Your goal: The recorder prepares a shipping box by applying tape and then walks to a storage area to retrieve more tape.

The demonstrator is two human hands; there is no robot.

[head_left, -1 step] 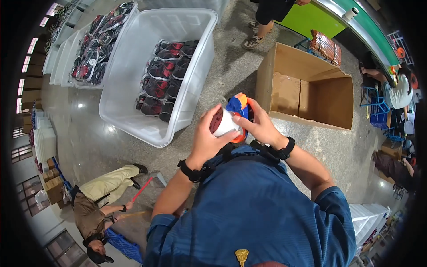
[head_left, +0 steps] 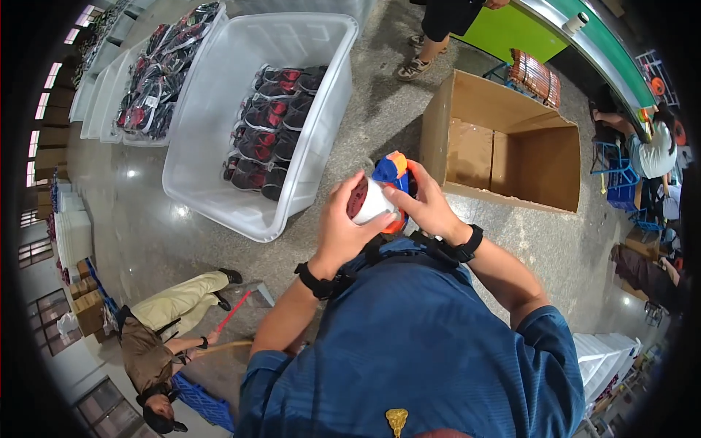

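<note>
In front of my waist, my left hand [head_left: 342, 228] is wrapped round a white tape roll [head_left: 374, 202] with a dark red round end. Beside it, my right hand [head_left: 432, 207] grips a blue and orange tape dispenser [head_left: 391, 168], its thumb lying against the roll. The roll sits against the dispenser; whether it is seated on the hub is hidden by my fingers. An orange part of the dispenser shows below the roll.
A large white plastic bin [head_left: 191, 157] with rows of bagged black and red shoes [head_left: 259, 139] stands ahead left. Ahead right is an open cardboard box [head_left: 504, 191]. One person [head_left: 150, 350] holds a red-handled tool at lower left; another person's legs [head_left: 434, 44] show beyond.
My hands and the roll have shifted very slightly. At lower left, the person's pale stick has moved a little.
</note>
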